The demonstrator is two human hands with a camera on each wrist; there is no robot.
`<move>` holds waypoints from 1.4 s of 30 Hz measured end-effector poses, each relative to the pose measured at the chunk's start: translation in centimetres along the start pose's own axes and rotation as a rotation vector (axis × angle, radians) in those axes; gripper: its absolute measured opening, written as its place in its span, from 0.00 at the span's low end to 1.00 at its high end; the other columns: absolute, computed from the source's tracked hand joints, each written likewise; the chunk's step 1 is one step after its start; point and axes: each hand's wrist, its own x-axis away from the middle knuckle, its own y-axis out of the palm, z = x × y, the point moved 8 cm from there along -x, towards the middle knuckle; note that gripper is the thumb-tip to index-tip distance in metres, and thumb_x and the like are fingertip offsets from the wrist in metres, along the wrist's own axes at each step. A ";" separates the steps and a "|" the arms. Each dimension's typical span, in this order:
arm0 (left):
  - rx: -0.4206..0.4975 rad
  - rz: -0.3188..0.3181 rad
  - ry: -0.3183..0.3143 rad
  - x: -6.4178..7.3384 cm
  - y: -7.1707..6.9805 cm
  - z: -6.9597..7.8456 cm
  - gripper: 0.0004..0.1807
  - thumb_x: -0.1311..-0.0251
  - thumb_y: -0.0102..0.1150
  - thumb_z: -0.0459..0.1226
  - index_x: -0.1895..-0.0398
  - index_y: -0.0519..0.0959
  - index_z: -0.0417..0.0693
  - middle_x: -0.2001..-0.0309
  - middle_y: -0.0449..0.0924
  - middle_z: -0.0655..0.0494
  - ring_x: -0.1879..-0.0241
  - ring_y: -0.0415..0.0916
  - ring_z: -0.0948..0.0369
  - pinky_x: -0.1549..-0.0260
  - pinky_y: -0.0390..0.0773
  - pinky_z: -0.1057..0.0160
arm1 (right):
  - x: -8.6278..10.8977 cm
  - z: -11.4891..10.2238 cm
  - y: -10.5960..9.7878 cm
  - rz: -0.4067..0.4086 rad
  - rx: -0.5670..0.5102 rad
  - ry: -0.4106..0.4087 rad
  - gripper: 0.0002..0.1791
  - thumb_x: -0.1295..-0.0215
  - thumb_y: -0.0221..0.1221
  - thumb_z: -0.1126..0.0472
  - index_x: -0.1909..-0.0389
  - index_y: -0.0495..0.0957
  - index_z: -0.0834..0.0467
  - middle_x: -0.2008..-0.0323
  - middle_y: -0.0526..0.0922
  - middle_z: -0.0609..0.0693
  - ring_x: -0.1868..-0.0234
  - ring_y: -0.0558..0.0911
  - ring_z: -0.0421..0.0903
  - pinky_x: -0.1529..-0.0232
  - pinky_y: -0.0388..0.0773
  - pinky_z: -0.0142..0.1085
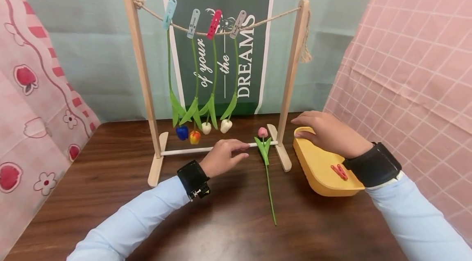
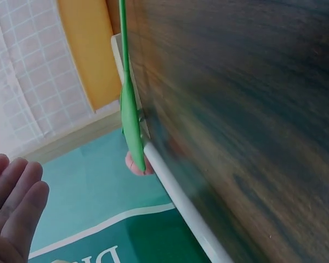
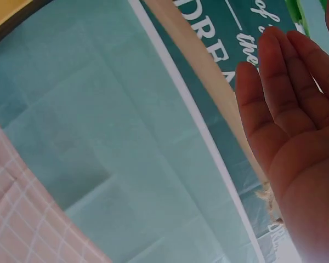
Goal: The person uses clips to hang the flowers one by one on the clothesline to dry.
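Note:
My left hand [image 1: 224, 156] hovers near the white crossbar of the wooden stand, its fingers extended toward a pink tulip [image 1: 266, 155] and holding nothing. That tulip lies with its head end over the crossbar and its stem toward me. Above the far end of a yellow tray [image 1: 317, 166] is my right hand [image 1: 326, 132], fingers loosely bent and nothing in them. Red clothespins [image 1: 339, 171] lie in the tray. In the right wrist view the right palm [image 3: 301, 137] faces the camera, with no object in its grasp.
A rope [image 1: 271, 19] spans the wooden stand [image 1: 141, 72]. Clothespins in light blue, red [image 1: 214, 24] and grey hold several tulips upside down, including a blue one [image 1: 182, 132] and an orange one [image 1: 194, 137]. A pink gridded cloth [image 1: 413, 68] hangs at right.

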 end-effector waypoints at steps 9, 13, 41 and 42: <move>-0.116 -0.045 0.111 -0.4 1.6 0.4 0.15 0.40 0.67 0.36 0.51 0.83 0.40 0.57 0.84 0.50 0.55 0.81 0.60 0.53 0.78 0.64 | 2.3 2.3 1.0 -0.035 -0.002 0.079 0.19 0.46 0.71 0.64 0.55 0.81 0.69 0.61 0.84 0.59 0.61 0.83 0.55 0.59 0.80 0.50; -0.185 -0.069 0.156 -0.7 2.4 0.4 0.15 0.41 0.68 0.37 0.51 0.83 0.42 0.57 0.83 0.53 0.55 0.81 0.61 0.54 0.79 0.64 | 3.2 3.8 1.3 -0.063 -0.007 0.125 0.20 0.45 0.71 0.63 0.56 0.81 0.71 0.61 0.84 0.60 0.62 0.83 0.56 0.59 0.80 0.51; -0.323 -0.244 0.257 0.3 6.9 -0.8 0.14 0.41 0.67 0.36 0.53 0.84 0.41 0.59 0.83 0.52 0.58 0.80 0.60 0.57 0.80 0.62 | 8.2 15.2 10.6 -0.634 0.007 0.685 0.19 0.47 0.72 0.53 0.70 0.76 0.65 0.77 0.75 0.52 0.76 0.73 0.49 0.76 0.72 0.37; -0.320 -0.243 0.256 0.4 6.9 -0.7 0.14 0.41 0.67 0.36 0.53 0.84 0.41 0.59 0.83 0.52 0.58 0.80 0.60 0.57 0.80 0.62 | 8.5 15.6 11.0 -0.638 0.002 0.705 0.18 0.47 0.72 0.55 0.70 0.76 0.64 0.77 0.74 0.52 0.76 0.73 0.49 0.77 0.72 0.36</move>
